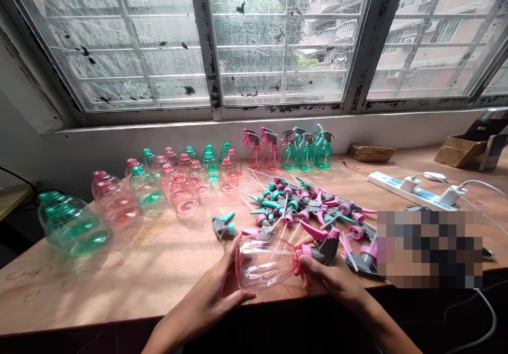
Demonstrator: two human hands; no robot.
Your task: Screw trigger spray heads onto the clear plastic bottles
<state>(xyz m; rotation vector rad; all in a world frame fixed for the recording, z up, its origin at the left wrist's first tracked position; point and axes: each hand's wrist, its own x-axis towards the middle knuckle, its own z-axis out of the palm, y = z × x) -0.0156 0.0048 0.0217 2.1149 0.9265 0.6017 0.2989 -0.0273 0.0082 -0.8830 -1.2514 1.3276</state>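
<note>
A clear pink spray bottle (pixel 264 263) lies sideways between my hands, above the table's front edge. My left hand (pixel 228 280) cups its base, the thumb along the underside. With the fingers of my right hand (pixel 317 272) I grip the pink collar at the neck. The grey and pink trigger head (pixel 327 245) sits on the neck and points right; whether it is fully tightened I cannot tell. Just behind the bottle lies a heap of loose trigger heads (pixel 293 206) in pink, teal and grey. One teal and grey trigger head (pixel 224 225) lies apart, left of the heap.
Several open pink and green bottles (pixel 184 192) stand on the left of the wooden table (pixel 159 274). Bottles with heads fitted (pixel 305 153) stand by the wall. To the right are a power strip (pixel 408 190) with cables, a brown packet (pixel 371 153) and a cardboard box (pixel 460 150).
</note>
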